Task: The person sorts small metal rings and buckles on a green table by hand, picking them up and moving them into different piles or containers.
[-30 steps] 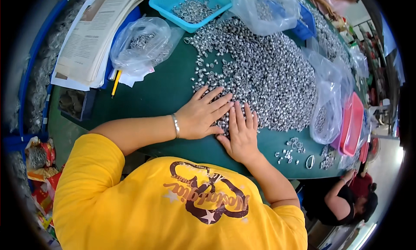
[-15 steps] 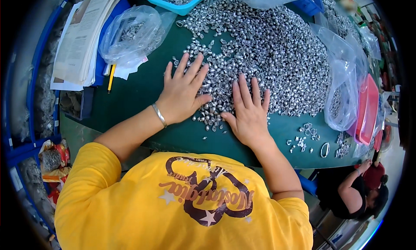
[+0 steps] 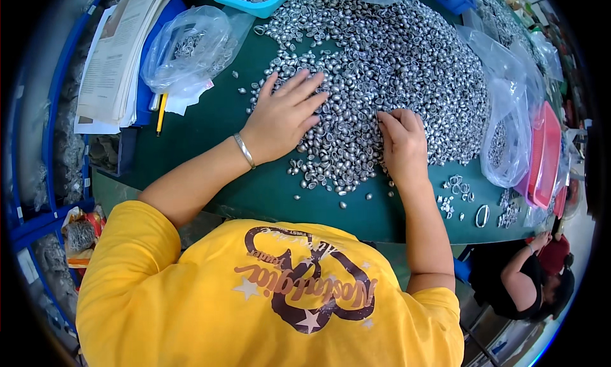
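A broad heap of small silver metal pieces (image 3: 433, 80), rounded and cup-like, covers much of the green tabletop (image 3: 210, 150). My left hand (image 3: 280, 122), with a silver bangle (image 3: 244, 151) at the wrist, lies palm down on the heap's left edge. Its fingers are stretched out and slightly apart. Over the middle of the near part, my right hand (image 3: 405, 144) has its fingers drawn together in a pinch against the pieces. Whatever it pinches is hidden. A few loose pieces lie along the heap's near edge.
Clear plastic bags (image 3: 191, 49) holding metal parts lie left, with another bag (image 3: 506, 138) right. Papers (image 3: 121, 61) and a yellow pencil (image 3: 161, 114) are at far left. A blue tray (image 3: 258, 8) stands behind, pink baskets (image 3: 545, 154) right. Another person (image 3: 515, 278) sits at lower right.
My right hand has shifted right and its spread fingers have closed into a pinch. My left hand has slid slightly right. Pieces now spread farther between the hands and toward the near edge.
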Motion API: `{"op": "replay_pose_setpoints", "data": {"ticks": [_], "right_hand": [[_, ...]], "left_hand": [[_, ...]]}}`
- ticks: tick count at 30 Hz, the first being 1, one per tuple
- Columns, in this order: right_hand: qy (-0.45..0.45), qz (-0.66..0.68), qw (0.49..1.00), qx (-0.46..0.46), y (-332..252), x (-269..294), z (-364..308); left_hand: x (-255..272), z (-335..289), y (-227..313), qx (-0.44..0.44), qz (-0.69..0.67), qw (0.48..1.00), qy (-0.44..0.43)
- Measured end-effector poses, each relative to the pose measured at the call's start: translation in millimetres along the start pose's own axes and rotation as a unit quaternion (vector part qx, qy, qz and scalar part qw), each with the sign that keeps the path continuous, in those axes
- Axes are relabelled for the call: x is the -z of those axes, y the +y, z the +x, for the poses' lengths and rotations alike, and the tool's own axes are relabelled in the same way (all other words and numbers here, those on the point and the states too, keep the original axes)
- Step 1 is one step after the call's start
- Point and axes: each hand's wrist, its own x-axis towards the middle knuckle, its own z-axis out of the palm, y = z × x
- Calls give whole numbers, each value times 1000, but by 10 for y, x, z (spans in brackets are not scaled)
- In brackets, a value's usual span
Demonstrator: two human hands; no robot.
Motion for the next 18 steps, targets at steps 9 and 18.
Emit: {"op": "replay_pose_setpoints", "data": {"ticks": [9,18], "right_hand": [[5,65,995,-78,-86,74,-116],[30,663,637,-392,-276,105,-521]], "left_hand": [[-131,129,248,-46,-141,989,16],[-141,211,290,-58,-116,991,-10]]}}
